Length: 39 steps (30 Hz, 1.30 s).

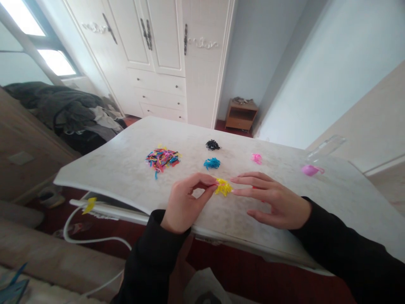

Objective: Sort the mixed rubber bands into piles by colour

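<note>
My left hand [190,200] is closed in a pinch at the left edge of a yellow pile of rubber bands [224,188]. A small reddish band [216,185] shows at its fingertips, partly hidden. Just right of the yellow pile, my right hand [272,200] hovers palm down with its fingers apart, holding nothing. Bits of red bands [255,187] peek out beneath it, mostly covered. Beyond the hands lie a blue pile [211,163], a black pile [213,145] and a pink pile [256,158]. A larger mixed-colour heap [163,159] sits to the left.
All this is on a white marbled table [186,139]. Toward its right end are a pink pouch-like item [311,169] and a clear plastic container [327,147]. A white cable [95,241] hangs at the near left edge. A white wardrobe [202,80] and wooden nightstand [242,115] stand behind.
</note>
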### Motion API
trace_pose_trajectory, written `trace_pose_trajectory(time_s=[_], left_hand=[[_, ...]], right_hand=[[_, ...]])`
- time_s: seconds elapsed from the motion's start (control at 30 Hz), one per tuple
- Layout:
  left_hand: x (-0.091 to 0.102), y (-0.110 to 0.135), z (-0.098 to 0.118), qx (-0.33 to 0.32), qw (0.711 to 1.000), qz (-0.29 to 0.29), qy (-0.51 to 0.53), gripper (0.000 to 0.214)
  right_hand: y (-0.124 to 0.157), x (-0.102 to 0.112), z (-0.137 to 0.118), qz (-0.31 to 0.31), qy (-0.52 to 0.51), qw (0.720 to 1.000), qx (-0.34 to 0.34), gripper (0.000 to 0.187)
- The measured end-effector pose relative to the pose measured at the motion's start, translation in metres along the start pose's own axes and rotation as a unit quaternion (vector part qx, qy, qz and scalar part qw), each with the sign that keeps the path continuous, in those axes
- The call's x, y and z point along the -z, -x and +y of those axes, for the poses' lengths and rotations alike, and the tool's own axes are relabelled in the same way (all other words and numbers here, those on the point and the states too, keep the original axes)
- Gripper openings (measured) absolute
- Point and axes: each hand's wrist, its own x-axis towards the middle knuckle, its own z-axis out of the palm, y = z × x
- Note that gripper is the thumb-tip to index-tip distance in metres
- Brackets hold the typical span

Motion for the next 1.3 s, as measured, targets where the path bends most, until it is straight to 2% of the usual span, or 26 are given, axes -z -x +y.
trace_pose_trajectory(time_s=[0.17,0.37,0.7,0.8,0.93,1.1,1.3], left_hand=[[0.0,0.0,0.003,-0.008,0.999,-0.041,-0.009,0.006],[0.001,0.0,0.004,-0.017,0.997,-0.073,-0.023,0.006],[0.001,-0.001,0.005,-0.011,0.996,-0.088,-0.032,0.008],[0.001,-0.001,0.005,-0.005,0.996,-0.077,-0.043,0.008],[0.001,-0.003,0.001,0.003,0.998,-0.028,-0.057,0.01],[0.002,-0.004,-0.004,0.02,0.997,0.005,-0.069,0.008],[0.0,-0.008,-0.004,0.032,0.997,0.001,-0.077,0.01]], right_hand=[[0.001,-0.004,0.0,-0.023,0.002,1.0,0.008,0.062],[0.0,-0.004,-0.001,-0.045,-0.011,0.999,0.015,0.07],[-0.001,-0.005,-0.002,-0.041,-0.049,0.997,0.03,0.068],[-0.001,-0.004,-0.003,-0.027,-0.055,0.998,0.032,0.064],[-0.001,-0.002,-0.003,-0.004,-0.043,0.999,0.023,0.058],[0.0,-0.001,-0.003,0.014,-0.035,0.999,0.009,0.056],[0.0,-0.002,-0.003,0.029,-0.025,0.999,-0.003,0.051]])
